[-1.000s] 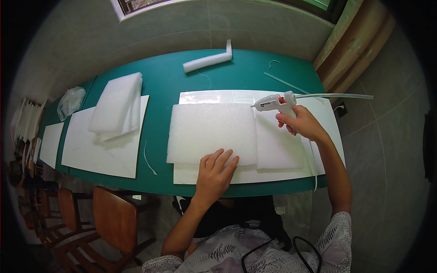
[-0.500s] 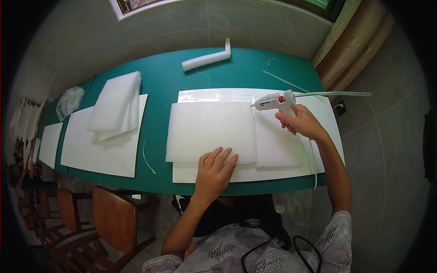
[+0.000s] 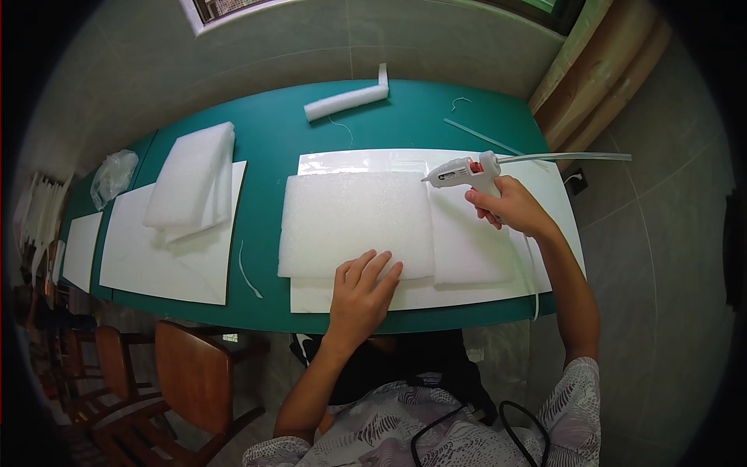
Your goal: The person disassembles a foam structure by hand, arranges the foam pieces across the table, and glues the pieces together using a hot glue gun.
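My right hand (image 3: 502,204) is wrapped round the grip of a white glue gun (image 3: 461,171). A long clear glue stick (image 3: 568,156) sticks out of its back end to the right. The nozzle is by the upper right corner of a white foam sheet (image 3: 354,222); I cannot tell whether they touch. My left hand (image 3: 362,292) lies with spread fingers on that sheet's near edge. A second foam sheet (image 3: 471,245) adjoins it on the right, beneath the gun. Both sheets rest on a white board (image 3: 537,268) on the green table.
Stacked foam sheets (image 3: 191,175) lie on another white board (image 3: 124,265) at the left, beside a clear plastic bag (image 3: 114,177). An L-shaped foam strip (image 3: 346,103) lies at the back. A loose glue stick (image 3: 486,138) is behind the gun. Wooden chairs (image 3: 191,373) stand at the near left.
The whole view has shifted slightly, so everything appears a little further left. Both hands, the glue gun and the foam sheets keep nearly the same places relative to each other.
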Tool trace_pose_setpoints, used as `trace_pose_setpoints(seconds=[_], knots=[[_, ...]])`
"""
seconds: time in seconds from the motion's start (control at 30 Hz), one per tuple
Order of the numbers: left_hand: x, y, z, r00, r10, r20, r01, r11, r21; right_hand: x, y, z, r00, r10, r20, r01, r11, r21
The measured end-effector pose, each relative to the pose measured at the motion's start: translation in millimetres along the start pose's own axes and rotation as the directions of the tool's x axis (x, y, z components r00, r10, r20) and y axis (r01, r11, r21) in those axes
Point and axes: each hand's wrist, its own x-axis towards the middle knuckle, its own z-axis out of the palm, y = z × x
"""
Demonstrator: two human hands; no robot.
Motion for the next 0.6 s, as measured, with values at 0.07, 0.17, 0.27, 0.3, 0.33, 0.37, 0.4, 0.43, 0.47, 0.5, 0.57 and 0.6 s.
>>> trace_pose_setpoints(seconds=[0.07, 0.17, 0.27, 0.3, 0.33, 0.37, 0.4, 0.43, 0.47, 0.5, 0.57, 0.6], knots=[[0.0, -0.6, 0.7, 1.000, -0.004, -0.003, 0.004, 1.000, -0.002, -1.5, -3.2, -0.5, 1.000, 0.014, 0.015, -0.015, 0.999, 0.049], [-0.5, -1.6, 1.1, 1.000, 0.000, -0.009, 0.000, 1.000, -0.001, -1.9, -4.7, -1.0, 0.999, 0.006, 0.033, -0.009, 0.996, 0.087], [-0.5, -2.1, 1.3, 1.000, -0.001, -0.012, 0.001, 1.000, -0.001, 1.1, 0.6, -2.5, 0.998, -0.011, 0.063, 0.003, 0.993, 0.117], [-0.4, -2.1, 1.3, 1.000, 0.003, -0.008, -0.003, 1.000, 0.004, 0.5, -0.3, -2.4, 0.998, -0.010, 0.065, 0.003, 0.993, 0.114], [-0.7, -2.6, 1.1, 1.000, 0.006, -0.003, -0.006, 1.000, 0.011, -0.5, -2.0, -1.5, 0.999, -0.004, 0.046, -0.001, 0.995, 0.099], [-1.0, -2.8, 1.2, 1.000, 0.002, -0.004, -0.002, 1.000, 0.013, -1.3, -3.5, -0.7, 1.000, 0.002, 0.026, -0.004, 0.996, 0.085], [-1.1, -2.9, 1.4, 1.000, 0.005, 0.000, -0.005, 1.000, 0.015, -1.4, -4.4, -0.2, 1.000, 0.001, 0.030, -0.004, 0.996, 0.084], [-0.9, -2.9, 1.4, 1.000, 0.009, 0.003, -0.009, 1.000, 0.015, -2.0, -5.0, -0.5, 1.000, 0.003, 0.022, -0.004, 0.999, 0.053], [-1.0, -3.1, 1.5, 1.000, 0.007, 0.003, -0.007, 1.000, 0.015, -2.5, -5.5, -0.6, 1.000, 0.004, 0.013, -0.004, 1.000, 0.022], [-1.1, -3.4, 1.6, 1.000, 0.010, 0.004, -0.010, 1.000, 0.015, -3.0, -6.1, -0.1, 1.000, 0.004, 0.015, -0.005, 1.000, 0.021], [-1.5, -3.5, 1.7, 1.000, 0.013, 0.006, -0.013, 1.000, 0.013, -4.2, -6.5, 1.1, 0.999, -0.032, 0.005, 0.032, 0.999, 0.015], [-1.5, -3.3, 1.4, 1.000, 0.013, 0.007, -0.014, 1.000, 0.017, -4.0, -5.9, 1.5, 1.000, -0.031, 0.006, 0.031, 0.999, 0.015]])
